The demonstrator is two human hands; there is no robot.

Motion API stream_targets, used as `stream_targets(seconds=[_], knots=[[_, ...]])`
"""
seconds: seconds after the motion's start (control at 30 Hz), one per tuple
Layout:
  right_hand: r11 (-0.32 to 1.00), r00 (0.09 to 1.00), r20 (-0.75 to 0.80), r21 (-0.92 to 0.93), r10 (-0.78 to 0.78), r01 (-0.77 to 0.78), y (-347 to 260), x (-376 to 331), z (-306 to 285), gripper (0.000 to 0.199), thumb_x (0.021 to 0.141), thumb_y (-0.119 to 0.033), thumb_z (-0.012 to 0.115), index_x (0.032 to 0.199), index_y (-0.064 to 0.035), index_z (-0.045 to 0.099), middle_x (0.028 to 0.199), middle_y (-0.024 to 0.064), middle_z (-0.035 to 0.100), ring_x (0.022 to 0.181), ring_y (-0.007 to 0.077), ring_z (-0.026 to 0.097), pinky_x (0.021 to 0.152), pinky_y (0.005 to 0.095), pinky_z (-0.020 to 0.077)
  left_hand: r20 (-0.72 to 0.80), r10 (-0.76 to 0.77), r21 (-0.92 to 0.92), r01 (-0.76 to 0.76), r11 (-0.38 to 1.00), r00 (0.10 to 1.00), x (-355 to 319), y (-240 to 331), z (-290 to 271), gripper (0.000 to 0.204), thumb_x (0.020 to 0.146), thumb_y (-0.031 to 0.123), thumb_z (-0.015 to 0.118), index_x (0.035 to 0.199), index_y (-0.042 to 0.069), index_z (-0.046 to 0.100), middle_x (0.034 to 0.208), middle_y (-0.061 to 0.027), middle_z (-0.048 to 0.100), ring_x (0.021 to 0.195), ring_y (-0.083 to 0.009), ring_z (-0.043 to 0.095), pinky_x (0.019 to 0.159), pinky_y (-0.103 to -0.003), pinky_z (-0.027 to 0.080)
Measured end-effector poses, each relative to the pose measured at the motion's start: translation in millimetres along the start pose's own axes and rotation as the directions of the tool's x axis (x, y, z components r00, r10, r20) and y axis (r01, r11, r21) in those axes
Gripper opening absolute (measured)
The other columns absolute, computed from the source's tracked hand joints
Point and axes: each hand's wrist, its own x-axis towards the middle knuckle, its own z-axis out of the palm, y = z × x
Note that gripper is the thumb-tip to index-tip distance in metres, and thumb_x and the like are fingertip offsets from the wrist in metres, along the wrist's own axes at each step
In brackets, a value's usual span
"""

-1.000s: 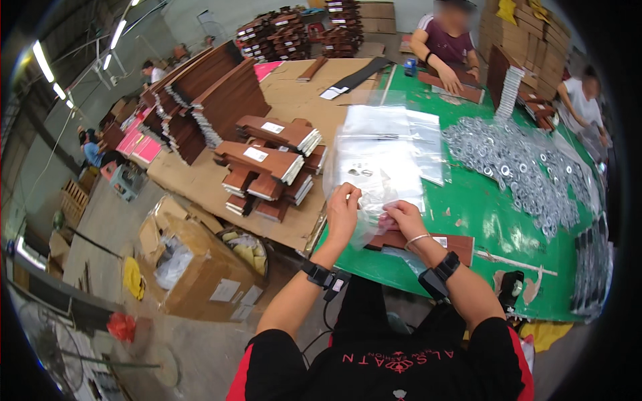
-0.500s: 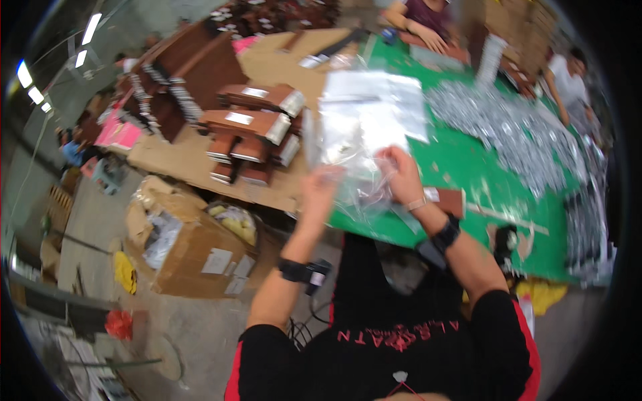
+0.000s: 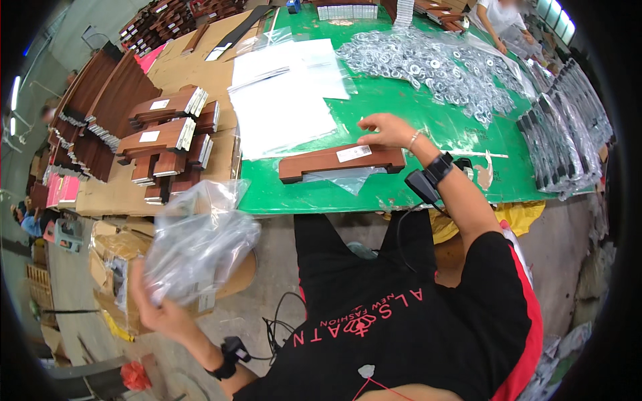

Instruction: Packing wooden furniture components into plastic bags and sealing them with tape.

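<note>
Off the table's front edge, to the left, my left hand grips a crumpled clear plastic bag. A dark reddish-brown wooden piece with a white label lies across the table near its front edge. My right hand hovers at the far edge of this piece, thumb and forefinger apart; whether the fingertips touch it I cannot tell. Under its near side, some clear plastic film shows. Just beyond lies a pile of white sheets or flat bags.
Stacked wooden pieces stand on the cardboard at left. Many bagged metal rings are heaped on the green table. Bagged dark parts line the right edge. A cardboard box sits below left. Another person works at the far right.
My left hand has swung left and down off the table with the clear bag. My right hand has let go of the plastic and come over the wooden piece. The view has shifted.
</note>
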Motion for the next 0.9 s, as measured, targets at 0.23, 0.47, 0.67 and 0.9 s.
stream_targets(seconds=[0.23, 0.47, 0.67, 0.9], knots=[[0.995, 0.921, 0.376, 0.050, -0.104, 0.092, 6, 16, 3, 0.062, 0.067, -0.051, 0.082, 0.104, -0.0030, 0.073, 0.092, 0.0153, 0.073, 0.085, 0.0295, 0.069, 0.074, 0.0379, 0.0520, 0.900, 0.037, 0.042, -0.173, 0.984, 0.434, -77, 50, 103, 0.024, 0.092, 0.029, 0.061, 0.109, 0.016, 0.071, 0.087, -0.0164, 0.070, 0.081, -0.0363, 0.067, 0.067, -0.047, 0.051], [0.998, 0.873, 0.487, -0.056, 0.001, 0.030, -9, 22, -1, 0.066, 0.061, -0.054, 0.085, 0.104, -0.0051, 0.071, 0.091, 0.0116, 0.069, 0.088, 0.0291, 0.067, 0.076, 0.0385, 0.0506, 0.962, 0.023, -0.205, 0.663, 0.720, 0.273, -106, 80, 284, 0.043, 0.100, 0.041, 0.051, 0.087, 0.004, 0.068, 0.066, -0.0056, 0.061, 0.058, -0.0172, 0.056, 0.054, -0.032, 0.042], [0.976, 0.973, 0.128, -0.076, -0.191, 0.202, -47, -32, 8, 0.064, 0.062, -0.039, 0.086, 0.106, -0.0084, 0.052, 0.091, 0.0163, 0.066, 0.088, 0.0365, 0.064, 0.072, 0.0440, 0.0493, 0.977, -0.069, -0.158, 0.902, 0.401, 0.201, -118, 86, 275, 0.030, 0.100, 0.036, 0.055, 0.087, 0.011, 0.065, 0.063, 0.0086, 0.042, 0.056, -0.0031, 0.033, 0.049, -0.023, 0.028], [0.908, 0.960, -0.015, -0.329, -0.281, 0.260, -85, -88, 33, 0.080, 0.068, -0.027, 0.084, 0.136, -0.0075, 0.045, 0.099, 0.0105, 0.059, 0.096, 0.0295, 0.059, 0.084, 0.0414, 0.0445, 0.853, -0.028, -0.292, 0.521, 0.802, 0.521, -40, 23, 122, 0.035, 0.098, 0.025, 0.056, 0.124, 0.004, 0.067, 0.121, -0.0131, 0.069, 0.115, -0.0179, 0.061, 0.099, -0.032, 0.045]])
